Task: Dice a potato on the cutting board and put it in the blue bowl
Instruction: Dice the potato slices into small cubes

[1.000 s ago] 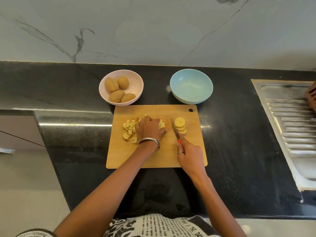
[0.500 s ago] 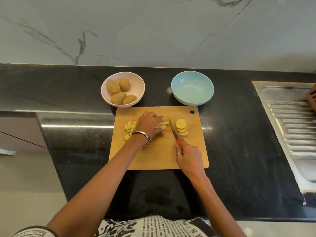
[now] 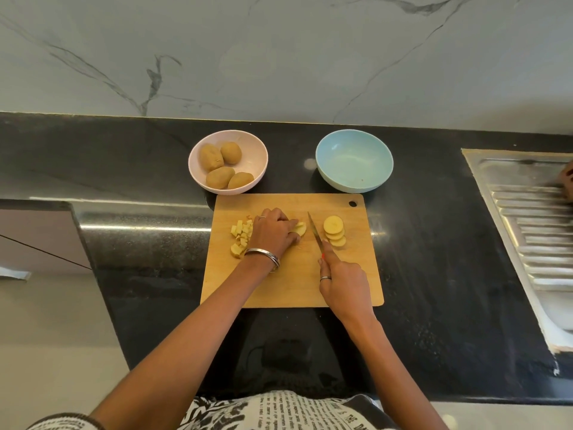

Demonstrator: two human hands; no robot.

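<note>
A: Take the cutting board (image 3: 291, 274) as the reference. What lies on it?

B: Near its middle, the left hand (image 3: 274, 232) covers a few potato slices (image 3: 300, 228), fingers curled down over them and pinning them to the wood. Only the right edge of those slices peeks out past the fingertips.

A: And the right hand?

B: The right hand (image 3: 342, 282) sits toward the board's near right part, fingers wrapped round the handle of a knife (image 3: 314, 230), forefinger stretched along its top. The blade points away from the person, just right of the pinned slices. I cannot tell whether its edge touches the wood.

A: Anything else cut?

B: Yes. A heap of diced potato (image 3: 240, 235) lies at the board's left side, just beside the left wrist. A short row of overlapping round slices (image 3: 334, 231) lies right of the blade, close to it but apart.

A: Where is the blue bowl (image 3: 354, 160)?

B: Just past the board's far right corner, on the black counter (image 3: 434, 243), showing nothing inside but a tiny speck. A pink bowl (image 3: 228, 162) stands past the board's far left corner, holding four whole potatoes (image 3: 223, 166).

A: Further off?

B: A steel sink drainboard (image 3: 533, 231) lies well to the board's right. The left wrist wears a metal bangle (image 3: 263, 254), and each hand shows a ring.
</note>
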